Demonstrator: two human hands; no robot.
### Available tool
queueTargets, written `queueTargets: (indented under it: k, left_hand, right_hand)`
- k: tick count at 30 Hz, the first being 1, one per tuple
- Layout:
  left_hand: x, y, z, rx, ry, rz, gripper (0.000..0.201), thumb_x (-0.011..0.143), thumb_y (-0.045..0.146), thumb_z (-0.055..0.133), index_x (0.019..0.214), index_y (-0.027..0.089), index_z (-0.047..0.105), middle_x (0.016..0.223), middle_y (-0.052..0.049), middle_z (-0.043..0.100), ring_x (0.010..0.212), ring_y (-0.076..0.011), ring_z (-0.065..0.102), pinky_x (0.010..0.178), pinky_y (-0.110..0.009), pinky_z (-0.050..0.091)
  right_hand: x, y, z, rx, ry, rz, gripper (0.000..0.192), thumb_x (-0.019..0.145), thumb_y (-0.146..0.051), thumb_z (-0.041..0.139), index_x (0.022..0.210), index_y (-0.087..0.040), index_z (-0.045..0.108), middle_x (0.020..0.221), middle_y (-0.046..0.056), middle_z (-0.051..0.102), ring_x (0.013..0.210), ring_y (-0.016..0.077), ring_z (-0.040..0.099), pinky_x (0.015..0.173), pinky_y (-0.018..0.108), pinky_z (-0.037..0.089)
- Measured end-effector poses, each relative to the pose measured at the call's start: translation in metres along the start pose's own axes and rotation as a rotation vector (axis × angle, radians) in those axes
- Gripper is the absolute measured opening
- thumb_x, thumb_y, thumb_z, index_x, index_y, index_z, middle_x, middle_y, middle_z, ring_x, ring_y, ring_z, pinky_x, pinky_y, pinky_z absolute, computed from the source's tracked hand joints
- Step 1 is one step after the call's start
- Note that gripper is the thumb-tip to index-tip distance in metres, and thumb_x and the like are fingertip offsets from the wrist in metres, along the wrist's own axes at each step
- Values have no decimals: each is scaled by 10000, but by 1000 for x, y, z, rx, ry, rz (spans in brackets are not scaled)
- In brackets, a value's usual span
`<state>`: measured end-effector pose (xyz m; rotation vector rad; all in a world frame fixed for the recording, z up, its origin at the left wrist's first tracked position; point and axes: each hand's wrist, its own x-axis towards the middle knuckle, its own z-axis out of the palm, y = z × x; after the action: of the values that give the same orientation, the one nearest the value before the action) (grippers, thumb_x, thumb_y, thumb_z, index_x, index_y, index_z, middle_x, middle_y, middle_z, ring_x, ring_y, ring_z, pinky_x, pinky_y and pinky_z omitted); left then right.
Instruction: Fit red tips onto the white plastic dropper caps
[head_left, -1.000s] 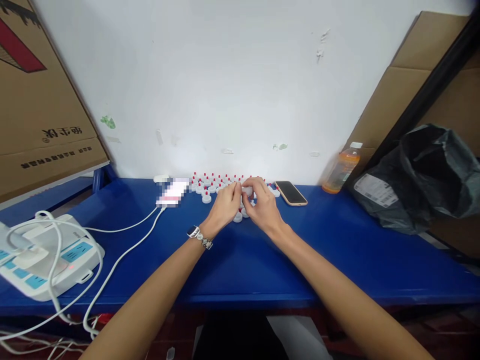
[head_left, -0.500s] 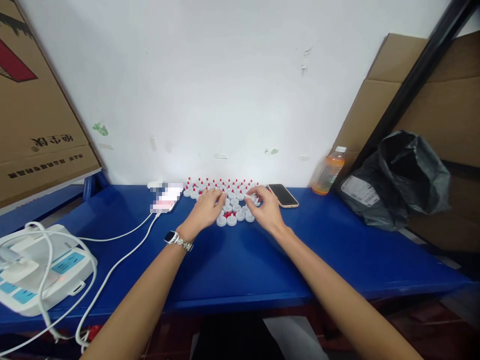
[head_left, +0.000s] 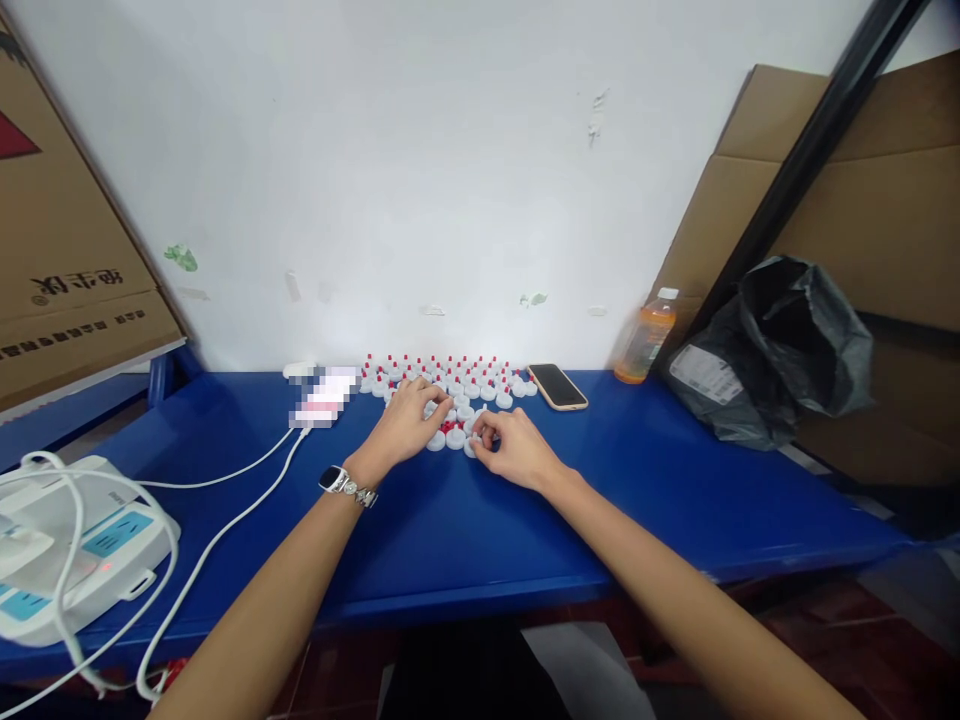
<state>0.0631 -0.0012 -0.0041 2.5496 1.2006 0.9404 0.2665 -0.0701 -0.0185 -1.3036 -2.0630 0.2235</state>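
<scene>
Blue table [head_left: 525,520], white wall [head_left: 420,170], cardboard [head_left: 862,230]

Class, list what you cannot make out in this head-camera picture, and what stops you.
- Caps: too small to tell their details.
- Left hand, right hand: curled fingers hide whether either grips a cap.
- Pink device: blurred out.
- Power strip: cut off by the left edge.
- Bottle label: too small.

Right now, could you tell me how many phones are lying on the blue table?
2. One dark-screened phone lies right of the caps, near the orange bottle; the other phone, blurred, lies left of them, with a white cable attached.
</scene>
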Motion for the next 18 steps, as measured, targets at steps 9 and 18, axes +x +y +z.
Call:
queueTargets:
  k: [9, 18]
  left_hand:
    - [28, 28, 11, -40, 73, 69, 288, 962, 396, 480, 831, 205, 652, 952, -67, 609, 980, -246, 522, 916, -415, 418]
    - [36, 29, 19, -57, 67, 76, 277, 960, 394, 481, 820, 202, 623, 951, -61, 614, 974, -241, 531, 912, -410, 419]
  right_hand:
    - [25, 48, -17, -109, 287, 384, 199, 816, -365, 638, 946, -214, 634, 643, -22, 636, 628, 174, 601, 646, 282, 393]
    - [35, 63, -13, -131, 253, 336, 100, 858, -284, 586, 842, -218, 660, 647, -19, 619, 650, 169, 590, 715, 298, 411]
